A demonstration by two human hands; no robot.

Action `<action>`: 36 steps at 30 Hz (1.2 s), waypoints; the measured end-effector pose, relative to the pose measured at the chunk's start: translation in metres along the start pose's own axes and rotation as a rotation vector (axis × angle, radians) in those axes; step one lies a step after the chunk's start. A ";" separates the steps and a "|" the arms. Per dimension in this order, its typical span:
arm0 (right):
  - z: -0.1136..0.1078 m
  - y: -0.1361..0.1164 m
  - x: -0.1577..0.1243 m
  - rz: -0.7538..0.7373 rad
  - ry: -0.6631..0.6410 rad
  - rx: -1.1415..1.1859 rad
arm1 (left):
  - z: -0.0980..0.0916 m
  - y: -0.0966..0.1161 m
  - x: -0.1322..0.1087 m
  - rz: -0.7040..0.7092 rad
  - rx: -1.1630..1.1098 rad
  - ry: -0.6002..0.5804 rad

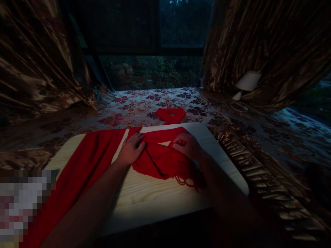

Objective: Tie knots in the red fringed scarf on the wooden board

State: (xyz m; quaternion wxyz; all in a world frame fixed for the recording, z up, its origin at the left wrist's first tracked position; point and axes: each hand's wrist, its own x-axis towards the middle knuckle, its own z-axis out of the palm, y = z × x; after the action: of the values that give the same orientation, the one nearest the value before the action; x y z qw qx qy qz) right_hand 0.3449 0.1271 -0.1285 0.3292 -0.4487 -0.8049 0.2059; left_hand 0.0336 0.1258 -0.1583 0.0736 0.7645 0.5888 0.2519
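A red scarf (165, 160) with a stringy fringe lies folded and bunched on a pale wooden tabletop (144, 193). My left hand (132, 146) rests on its left side, palm down with the fingers stretched out, so it is open. At the right side of the bunch, my right hand (188, 144) is closed with curled fingers, gripping the scarf near its upper edge. A wide red cloth strip (93, 158) runs down the table's left side; whether it joins the scarf is hidden. Another red cloth piece (172, 113) hangs past the table's far edge.
Beyond the table spreads a flower-patterned cover (129, 100) up to a dark window (184, 24). Gold-brown curtains (253, 34) hang on both sides. A small white lamp (248, 81) with a cord stands at the back right. A blurred patch covers the lower left.
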 end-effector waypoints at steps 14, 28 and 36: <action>-0.008 0.059 0.012 0.465 0.450 0.077 | -0.004 -0.012 0.008 -0.419 -0.387 0.256; -0.030 0.023 -0.005 0.156 -0.466 0.358 | 0.006 0.143 -0.063 0.168 -0.230 0.117; -0.009 0.013 -0.006 0.110 -0.397 0.258 | 0.022 0.169 -0.080 0.200 0.052 -0.089</action>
State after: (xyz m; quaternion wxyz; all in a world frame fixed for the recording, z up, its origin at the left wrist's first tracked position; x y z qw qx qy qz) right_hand 0.3614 0.1293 -0.1323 0.2075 -0.3971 -0.7951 0.4088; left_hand 0.1756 0.0051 -0.1317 0.0541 0.8315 0.5121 0.2085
